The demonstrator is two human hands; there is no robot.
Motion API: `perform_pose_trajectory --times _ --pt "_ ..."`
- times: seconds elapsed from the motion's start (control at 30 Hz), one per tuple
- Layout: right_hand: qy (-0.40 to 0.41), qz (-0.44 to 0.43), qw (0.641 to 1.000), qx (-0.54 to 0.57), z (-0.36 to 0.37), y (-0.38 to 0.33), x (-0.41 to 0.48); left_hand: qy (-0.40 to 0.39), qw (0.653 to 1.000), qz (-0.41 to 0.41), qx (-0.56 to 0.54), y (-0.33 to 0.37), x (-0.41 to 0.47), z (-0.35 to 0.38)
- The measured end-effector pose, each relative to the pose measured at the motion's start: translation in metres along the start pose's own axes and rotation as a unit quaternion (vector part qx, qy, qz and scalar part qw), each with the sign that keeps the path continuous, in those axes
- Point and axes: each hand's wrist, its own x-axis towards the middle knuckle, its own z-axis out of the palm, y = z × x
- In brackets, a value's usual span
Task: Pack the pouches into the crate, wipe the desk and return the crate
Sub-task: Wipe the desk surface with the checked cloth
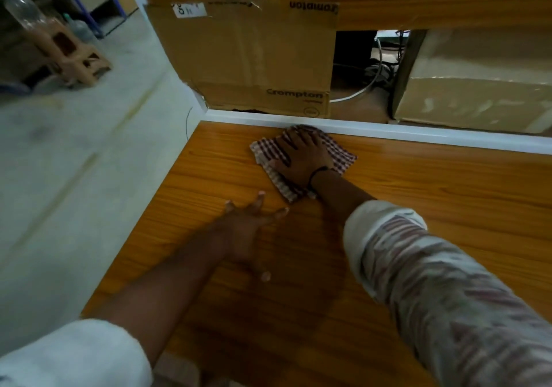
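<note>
Fingers of right hand spread flat on checked cloth

**Hidden, cut, blurred**

The cloth's middle is covered by the right hand. The tabletop is cut off at 2 edges, right and lower. The shelving at upper left is blurred.

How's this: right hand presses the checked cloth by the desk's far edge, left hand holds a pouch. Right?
No: the head view shows the left hand holding nothing, resting open on the bare desk. The right hand does press the checked cloth by the desk's far edge.
</note>
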Motion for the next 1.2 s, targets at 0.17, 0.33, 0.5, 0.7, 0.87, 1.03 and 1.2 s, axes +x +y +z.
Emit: perform_pose_trajectory --times 0.17,0.33,0.5,0.7,0.87,1.03,1.2 --pt "0.020 0.044 0.999 -0.004 -0.005 0.048 -0.044 -0.004 1.000 -0.019 0.001 0.009 -0.010 -0.005" --pt "0.034 0.133 0.990 -0.020 -0.013 0.135 -0.116 0.009 1.000 -0.023 0.011 0.015 -0.016 -0.007" --pt "0.016 0.299 0.954 -0.013 -0.019 0.155 -0.162 0.012 0.999 -0.014 0.046 0.017 -0.014 -0.010" --pt "-0.004 0.115 0.993 -0.003 0.002 0.038 -0.206 -0.004 0.998 -0.014 0.061 0.021 -0.016 -0.015" --pt "0.007 0.036 0.999 -0.015 0.010 0.014 -0.271 -0.013 0.998 -0.020 0.060 0.019 -0.012 -0.015" --pt "0.017 0.318 0.948 0.006 0.002 0.058 -0.286 0.008 0.999 -0.014 0.038 0.014 -0.010 -0.008" --pt "0.007 0.185 0.983 0.011 0.015 -0.049 -0.324 -0.005 0.999 -0.021 0.046 0.016 -0.008 -0.009"
